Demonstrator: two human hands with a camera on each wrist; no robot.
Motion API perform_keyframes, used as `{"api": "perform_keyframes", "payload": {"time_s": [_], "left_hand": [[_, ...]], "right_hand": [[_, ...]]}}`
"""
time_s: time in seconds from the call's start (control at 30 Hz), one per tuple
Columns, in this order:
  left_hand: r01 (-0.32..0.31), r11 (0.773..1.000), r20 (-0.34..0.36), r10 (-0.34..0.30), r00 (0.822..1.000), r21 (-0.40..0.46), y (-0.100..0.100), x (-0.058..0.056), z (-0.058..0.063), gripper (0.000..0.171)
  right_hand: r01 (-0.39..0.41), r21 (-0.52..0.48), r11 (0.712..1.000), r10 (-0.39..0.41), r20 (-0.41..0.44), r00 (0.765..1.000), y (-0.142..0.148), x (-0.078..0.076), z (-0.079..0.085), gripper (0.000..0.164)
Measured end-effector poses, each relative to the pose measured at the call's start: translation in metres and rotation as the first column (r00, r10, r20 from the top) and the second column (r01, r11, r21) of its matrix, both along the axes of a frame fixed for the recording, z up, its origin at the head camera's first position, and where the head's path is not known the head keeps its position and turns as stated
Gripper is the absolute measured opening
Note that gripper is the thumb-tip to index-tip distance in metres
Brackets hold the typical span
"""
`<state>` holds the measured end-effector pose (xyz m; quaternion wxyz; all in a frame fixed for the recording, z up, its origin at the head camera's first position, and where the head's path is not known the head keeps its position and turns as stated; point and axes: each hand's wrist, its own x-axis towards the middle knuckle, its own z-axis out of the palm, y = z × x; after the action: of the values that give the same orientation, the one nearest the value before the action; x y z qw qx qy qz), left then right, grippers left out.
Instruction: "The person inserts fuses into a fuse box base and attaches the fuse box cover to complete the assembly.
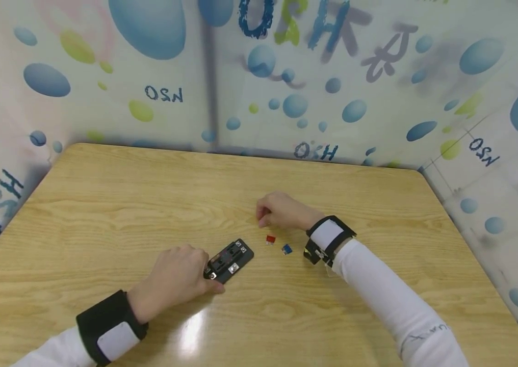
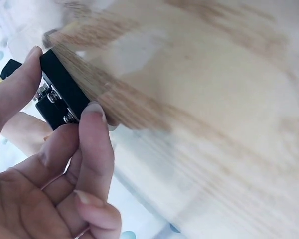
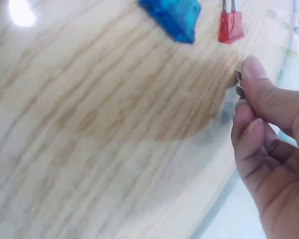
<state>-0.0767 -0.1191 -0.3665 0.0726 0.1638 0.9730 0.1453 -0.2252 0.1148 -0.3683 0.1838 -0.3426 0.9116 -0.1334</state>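
My left hand (image 1: 174,275) grips a black fuse holder (image 1: 230,261) by its near left end, thumb on one edge and fingers on the other. Metal screw terminals show along its side in the left wrist view. To the right of the holder lie a red blade fuse (image 1: 270,239) and a blue blade fuse (image 1: 287,249) on the table. Just beyond the red one, my right hand (image 1: 285,210) pinches a blade fuse (image 3: 240,85) between thumb and forefinger. Only its metal prongs show clearly; the fingertips hide its body.
The wooden table (image 1: 139,199) has light glare near its front. A pale wall covering (image 1: 250,92) with blue and green drops stands behind it and at both sides. Each wrist wears a black strap, the right one (image 1: 331,235) close to the blue fuse.
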Motion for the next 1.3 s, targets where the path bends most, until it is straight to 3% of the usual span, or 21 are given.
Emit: {"api": "perform_keyframes", "payload": {"time_s": [0.33, 0.67, 1.1, 1.3], "left_hand": [[0.001, 1.0, -0.007, -0.001, 1.0, 0.007, 0.0, 0.001, -0.002, 0.048], [0.004, 1.0, -0.001, -0.004, 1.0, 0.013, -0.001, 0.0, -0.001, 0.048], [0.002, 1.0, -0.005, -0.002, 1.0, 0.023, -0.001, 0.0, -0.001, 0.048], [0.005, 1.0, 0.001, -0.005, 1.0, 0.028, -0.001, 0.0, -0.001, 0.047]], "right_hand": [[0.039, -0.052, 0.998, -0.037, 0.038, 0.999, 0.015, -0.004, 0.002, 0.01], [0.168, -0.148, 0.975, -0.159, 0.069, 0.985, 0.033, -0.012, 0.01, 0.005], [0.097, -0.165, 0.982, -0.101, -0.017, 0.995, 0.036, -0.011, 0.016, 0.006], [0.099, -0.17, 0.98, -0.111, -0.06, 0.992, 0.038, -0.011, 0.02, 0.006]]}}
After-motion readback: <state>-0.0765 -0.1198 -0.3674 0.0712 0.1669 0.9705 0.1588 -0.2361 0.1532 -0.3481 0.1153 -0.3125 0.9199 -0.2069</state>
